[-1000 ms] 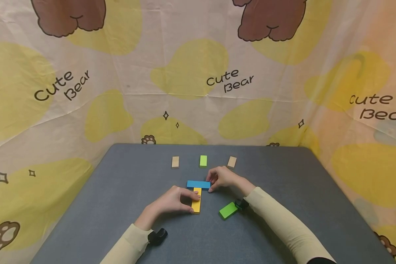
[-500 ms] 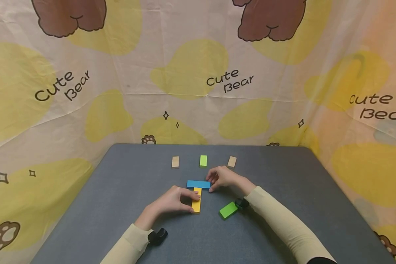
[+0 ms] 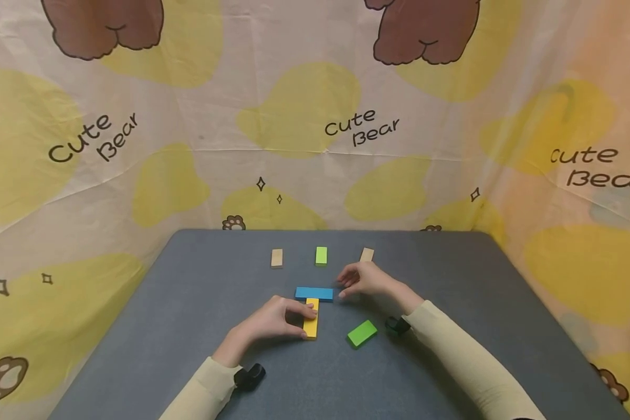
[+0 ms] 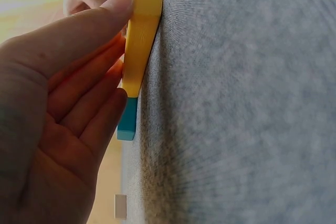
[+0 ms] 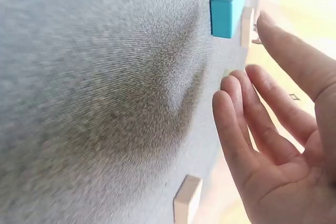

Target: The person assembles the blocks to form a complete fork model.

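A long yellow block [image 3: 312,325] lies on the grey table, its far end meeting the middle of a long blue block [image 3: 314,294], the two making a T shape. My left hand [image 3: 273,319] holds the yellow block, thumb at its near end and fingers farther along it, as the left wrist view [image 4: 63,87] also shows. Off the right end of the blue block [image 5: 223,11], my right hand [image 3: 370,280] hovers with relaxed fingers and nothing in it. A green block [image 3: 362,334] rests at an angle below that hand.
Farther back stand a row of small blocks: a tan block [image 3: 276,258] at left, a light green block [image 3: 321,255] in the middle, and another tan block [image 3: 367,254] partly behind the right hand. A patterned cloth [image 3: 294,116] hangs behind the table [image 3: 215,262].
My right hand has let go of the blue block's right end and drawn back slightly to the right. The left hand stays on the yellow block.
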Demonstrator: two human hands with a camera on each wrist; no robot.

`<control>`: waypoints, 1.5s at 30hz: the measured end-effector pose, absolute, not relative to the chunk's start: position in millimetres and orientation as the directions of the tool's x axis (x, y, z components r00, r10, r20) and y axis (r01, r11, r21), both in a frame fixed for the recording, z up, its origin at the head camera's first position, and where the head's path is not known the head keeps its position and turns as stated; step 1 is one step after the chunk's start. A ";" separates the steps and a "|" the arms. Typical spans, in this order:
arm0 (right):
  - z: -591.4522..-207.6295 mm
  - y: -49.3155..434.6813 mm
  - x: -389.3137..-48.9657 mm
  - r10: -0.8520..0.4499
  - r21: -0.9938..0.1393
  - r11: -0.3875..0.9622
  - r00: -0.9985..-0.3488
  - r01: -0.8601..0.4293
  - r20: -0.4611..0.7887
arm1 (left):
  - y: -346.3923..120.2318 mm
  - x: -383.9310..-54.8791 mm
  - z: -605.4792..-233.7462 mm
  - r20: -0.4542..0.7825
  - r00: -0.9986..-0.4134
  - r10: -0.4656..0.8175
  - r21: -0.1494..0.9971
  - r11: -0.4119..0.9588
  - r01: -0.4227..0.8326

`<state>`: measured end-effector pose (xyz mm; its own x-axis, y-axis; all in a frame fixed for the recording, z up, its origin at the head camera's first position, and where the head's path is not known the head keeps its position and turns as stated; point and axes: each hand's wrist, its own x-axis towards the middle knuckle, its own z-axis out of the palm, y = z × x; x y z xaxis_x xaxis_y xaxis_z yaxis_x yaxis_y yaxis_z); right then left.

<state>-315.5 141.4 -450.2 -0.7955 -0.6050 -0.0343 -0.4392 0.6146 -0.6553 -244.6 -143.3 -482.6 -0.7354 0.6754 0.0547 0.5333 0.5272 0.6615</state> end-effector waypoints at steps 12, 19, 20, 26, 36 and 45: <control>-446.1 164.5 -282.1 -0.585 -0.671 0.597 -0.811 -0.439 0.010 | -143.2 -245.5 -484.0 0.069 -0.735 0.675 0.650 0.528 0.546; -445.8 174.9 -261.7 -0.576 -0.667 0.598 -0.817 -0.444 0.026 | -143.9 -245.7 -483.8 0.067 -0.738 0.672 0.651 0.531 0.543; -446.2 176.6 -259.3 -0.578 -0.665 0.597 -0.816 -0.448 0.031 | -144.0 -245.6 -483.8 0.067 -0.737 0.672 0.652 0.530 0.543; -450.1 185.7 -246.7 -0.564 -0.660 0.600 -0.824 -0.452 0.052 | -144.2 -245.7 -484.6 0.073 -0.735 0.674 0.653 0.525 0.546; -458.8 195.2 -229.1 -0.529 -0.662 0.615 -0.847 -0.428 0.055 | -143.2 -244.0 -482.1 0.116 -0.722 0.682 0.638 0.506 0.581; -464.9 199.4 -218.8 -0.510 -0.669 0.627 -0.859 -0.400 0.037 | -140.7 -244.6 -479.7 0.121 -0.734 0.669 0.625 0.523 0.580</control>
